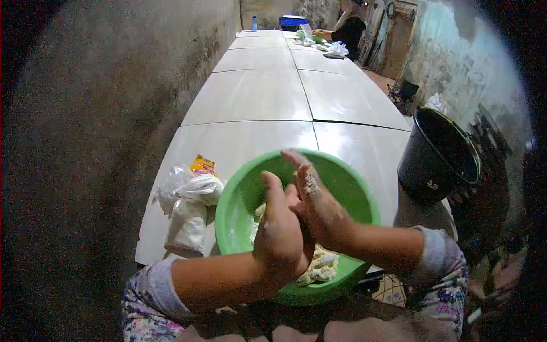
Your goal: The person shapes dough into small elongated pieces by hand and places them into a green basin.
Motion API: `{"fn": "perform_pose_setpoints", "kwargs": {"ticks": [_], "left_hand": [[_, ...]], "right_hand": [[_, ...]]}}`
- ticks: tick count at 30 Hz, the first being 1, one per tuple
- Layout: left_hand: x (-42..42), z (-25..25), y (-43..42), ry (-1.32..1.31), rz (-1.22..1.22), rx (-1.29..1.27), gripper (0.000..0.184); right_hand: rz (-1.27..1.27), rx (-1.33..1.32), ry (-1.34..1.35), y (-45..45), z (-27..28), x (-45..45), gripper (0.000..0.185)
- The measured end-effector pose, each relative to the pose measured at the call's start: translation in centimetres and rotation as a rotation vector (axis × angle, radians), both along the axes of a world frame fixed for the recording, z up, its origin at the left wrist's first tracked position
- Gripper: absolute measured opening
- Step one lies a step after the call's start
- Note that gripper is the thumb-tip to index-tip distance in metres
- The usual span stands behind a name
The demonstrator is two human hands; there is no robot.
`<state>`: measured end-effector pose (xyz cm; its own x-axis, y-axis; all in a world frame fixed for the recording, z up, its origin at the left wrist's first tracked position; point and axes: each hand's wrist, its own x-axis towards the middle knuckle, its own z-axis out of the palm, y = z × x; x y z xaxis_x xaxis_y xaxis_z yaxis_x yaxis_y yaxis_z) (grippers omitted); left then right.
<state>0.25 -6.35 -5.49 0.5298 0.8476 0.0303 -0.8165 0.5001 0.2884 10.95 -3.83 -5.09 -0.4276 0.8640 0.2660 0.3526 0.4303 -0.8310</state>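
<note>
My left hand (278,228) and my right hand (319,208) press against each other, palm to palm, above a green bowl (228,222). The thumb of my left hand points up, and the fingers of my right hand are stretched out. White dough or flour paste sticks to my right hand, with a smear on my left. Nothing shows held between the palms, though their contact hides part of them. Inside the bowl, a lumpy pale dough (322,267) lies below my wrists, partly covered by them.
Left of the bowl are bags of white powder (188,222) and a yellow-red packet (203,165). A black bucket (436,157) stands at the right edge of the long tiled table (256,94). At the far end are a person (352,35), plastic bags, a blue crate and a bottle.
</note>
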Motion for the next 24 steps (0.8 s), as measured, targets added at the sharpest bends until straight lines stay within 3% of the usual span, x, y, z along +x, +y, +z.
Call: {"fn": "perform_pose_setpoints", "kwargs": {"ticks": [1,2,3,5,6,8,9,11,12,13,15,16,17,19,20,21,22,23,24], "left_hand": [[1.0,2.2,0.0,0.414,0.314,-0.198,0.078],[-0.1,3.1,0.7,0.336,0.157,-0.132,0.076],[-0.1,2.8,0.8,0.339,0.160,-0.132,0.076],[0.1,1.3,0.9,0.358,0.295,0.053,0.079],[1.5,0.3,-0.4,0.507,0.424,0.120,0.078],[2.5,1.0,-1.7,0.688,0.509,0.006,0.077],[2.4,2.6,-2.2,0.772,0.509,-0.045,0.077],[-0.1,-1.3,1.4,0.450,0.220,-0.052,0.077],[-0.5,-0.7,2.2,0.390,0.192,-0.067,0.080],[0.1,-0.8,1.7,0.396,0.191,-0.066,0.080],[1.7,-1.0,0.3,0.594,0.469,0.089,0.085],[2.0,-0.3,-0.5,0.536,0.404,0.081,0.091],[1.9,0.7,-1.0,0.537,0.405,0.081,0.091],[1.2,2.7,-0.6,0.448,0.253,-0.135,0.093],[0.7,2.4,0.3,0.433,0.299,-0.093,0.093],[0.6,3.9,1.4,0.440,0.283,-0.257,0.091],[0.7,2.9,1.6,0.474,0.321,-0.184,0.090],[1.0,1.7,1.4,0.505,0.359,-0.106,0.089],[2.1,1.1,0.3,0.588,0.441,-0.056,0.095]], "right_hand": [[0.058,-0.219,0.191,-0.8,-0.1,-0.7,0.079],[0.067,-0.101,0.255,-1.0,-0.5,-1.2,0.079],[0.100,-0.155,0.340,-2.4,0.9,-1.8,0.079],[0.082,-0.003,0.209,-1.3,0.7,-1.7,0.049],[0.086,-0.006,0.208,-0.5,1.2,-1.4,0.049],[-0.035,-0.629,0.056,0.8,2.3,-0.3,0.076],[-0.032,-0.624,0.056,0.7,1.2,-0.6,0.076],[-0.016,-0.112,0.338,-0.2,-2.9,-2.2,0.057],[-0.029,0.030,0.359,-0.6,-3.5,-2.5,0.058],[-0.031,0.030,0.365,-1.1,-1.6,-2.5,0.058],[-0.005,-0.475,0.403,-1.1,2.6,-1.8,0.068],[-0.034,-0.235,0.060,0.4,1.5,-1.0,0.069],[-0.087,-0.185,0.149,1.6,0.4,-0.4,0.068],[0.037,-0.206,0.248,1.1,-0.6,-0.5,0.070],[0.038,-0.154,0.318,-0.1,-1.3,-1.4,0.061],[0.036,-0.102,0.390,-1.4,-0.8,-2.2,0.052],[0.076,-0.219,0.419,-1.1,0.9,-1.7,0.051],[0.102,0.001,0.357,0.8,-1.9,-1.6,0.056],[-0.012,-0.122,0.286,1.6,-1.1,-1.2,0.062]]}}
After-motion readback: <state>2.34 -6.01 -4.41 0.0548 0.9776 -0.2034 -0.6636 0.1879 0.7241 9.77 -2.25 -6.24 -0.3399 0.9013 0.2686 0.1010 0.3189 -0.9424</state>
